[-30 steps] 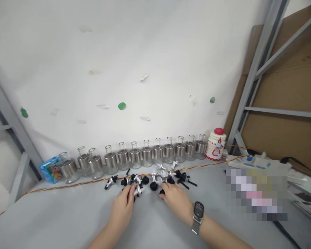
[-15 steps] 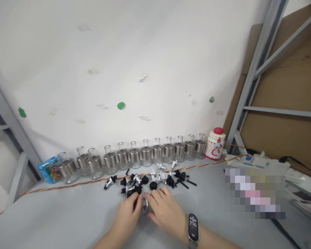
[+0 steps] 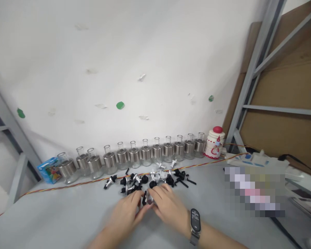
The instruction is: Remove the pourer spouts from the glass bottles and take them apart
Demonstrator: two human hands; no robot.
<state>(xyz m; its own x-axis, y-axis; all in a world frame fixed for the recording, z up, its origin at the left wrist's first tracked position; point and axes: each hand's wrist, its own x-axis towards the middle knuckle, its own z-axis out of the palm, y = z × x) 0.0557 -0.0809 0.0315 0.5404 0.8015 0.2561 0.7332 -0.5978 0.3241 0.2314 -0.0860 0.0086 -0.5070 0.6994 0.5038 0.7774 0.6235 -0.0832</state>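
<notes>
Close together at the front of the grey table, both hands are closed around a small silver pourer spout [image 3: 150, 198] with a black piece [image 3: 144, 198] at its left end. My right hand [image 3: 168, 204] grips the silver part, fingers bent over its top. My left hand [image 3: 126, 211] pinches at the black end, its thumb reaching beneath the spout. Fingers hide much of the part. Just beyond lie several silver-and-black pourer spouts [image 3: 135, 178], round black stoppers [image 3: 144, 179] and thin black strips [image 3: 191, 181].
Glass bottles [image 3: 109, 160] with metal sleeves line the wall, several in number. A blue box [image 3: 49, 171] stands at the left, a red-topped jar [image 3: 214, 143] at the right. A twisted cable [image 3: 67, 186] crosses the table; a white power strip [image 3: 256, 160] lies right.
The spout has turned in my fingers, and its black end now shows between my hands. My left thumb has moved right, under the part. The view has shifted slightly.
</notes>
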